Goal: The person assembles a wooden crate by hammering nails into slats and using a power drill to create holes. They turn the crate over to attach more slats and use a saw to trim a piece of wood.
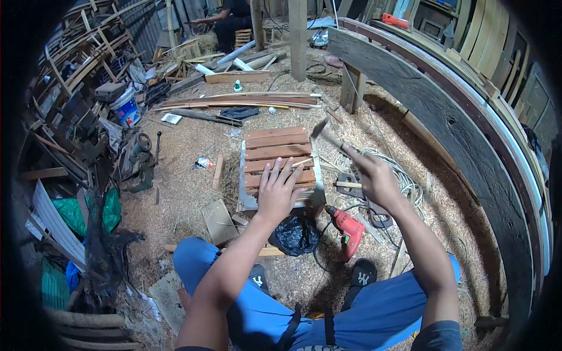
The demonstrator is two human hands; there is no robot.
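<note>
My left hand (277,192) lies with its fingers spread on a slatted wooden piece (276,142) made of reddish-brown strips. This rests on a pale, box-like stand (247,202) in front of my knees. A thin light sliver of wood (302,162) sticks out beside my left fingertips. To the right, my right hand (379,182) is closed around the handle of a hammer (329,136). Its flat dark metal head is raised near the slats' right edge. Below the stand are a red power drill (348,231) and a black plastic bag (295,235).
Coiled pale cable (404,175) lies on the shavings at right, beside a long dark timber beam (445,111). Wood strips (240,100) lie ahead. A white-and-blue bucket (124,108) and a metal vise-like tool (142,157) stand left. Another person (231,22) is at the back.
</note>
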